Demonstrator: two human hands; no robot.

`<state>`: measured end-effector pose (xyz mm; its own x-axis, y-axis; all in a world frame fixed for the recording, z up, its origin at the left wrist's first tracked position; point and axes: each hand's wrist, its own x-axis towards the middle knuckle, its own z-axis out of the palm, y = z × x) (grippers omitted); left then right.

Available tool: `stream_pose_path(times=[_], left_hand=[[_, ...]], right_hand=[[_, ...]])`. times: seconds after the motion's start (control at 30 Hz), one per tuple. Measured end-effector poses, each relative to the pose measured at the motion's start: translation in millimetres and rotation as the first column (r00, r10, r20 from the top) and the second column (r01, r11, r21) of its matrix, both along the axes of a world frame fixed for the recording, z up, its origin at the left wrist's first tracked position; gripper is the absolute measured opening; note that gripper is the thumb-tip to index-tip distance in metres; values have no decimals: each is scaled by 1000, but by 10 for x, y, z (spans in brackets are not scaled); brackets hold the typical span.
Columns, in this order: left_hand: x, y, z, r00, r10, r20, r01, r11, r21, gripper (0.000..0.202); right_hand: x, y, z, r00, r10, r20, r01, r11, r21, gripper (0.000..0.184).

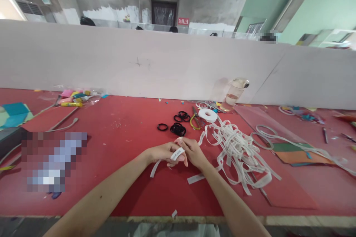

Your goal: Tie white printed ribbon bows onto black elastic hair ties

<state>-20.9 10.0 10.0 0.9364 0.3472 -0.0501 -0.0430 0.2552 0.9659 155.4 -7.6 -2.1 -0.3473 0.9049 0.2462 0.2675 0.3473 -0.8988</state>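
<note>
One left hand [164,152], one right hand [193,152], both closed on printed white strip [178,153] above red table [133,196]. Advisable: strip untwisted, lettering outward, grip light but steady.

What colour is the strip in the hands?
The strip is white with dark lettering, as the head view shows.
</note>
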Motion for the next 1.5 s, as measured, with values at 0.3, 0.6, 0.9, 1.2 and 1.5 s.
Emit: stream_pose_path(times=[0.3, 0.6, 0.9, 1.2, 1.5], left_hand=[[27, -99, 146, 991, -119, -63, 118, 993, -19, 32], [28, -105, 152, 990, -131, -50, 133, 990, 40, 34], [-33, -42, -18, 958, 25, 287, 16, 990, -138, 43], [6, 136, -57, 886, 404, 226, -396, 915, -85, 36], [102, 127, -62, 589, 763, 265, -693, 309, 651, 27]], right_hand=[[165, 70, 52, 926, -373, -60, 378, 915, 140, 40], [445, 217, 54, 631, -750, -200, 776, 603, 185, 45], [589, 249, 38, 529, -820, -220, 847, 496, 190, 48], [498, 231, 95, 660, -626, -415, 685, 728, -9, 35], [128, 54, 101, 943, -257, -211, 255, 966, -39, 27]])
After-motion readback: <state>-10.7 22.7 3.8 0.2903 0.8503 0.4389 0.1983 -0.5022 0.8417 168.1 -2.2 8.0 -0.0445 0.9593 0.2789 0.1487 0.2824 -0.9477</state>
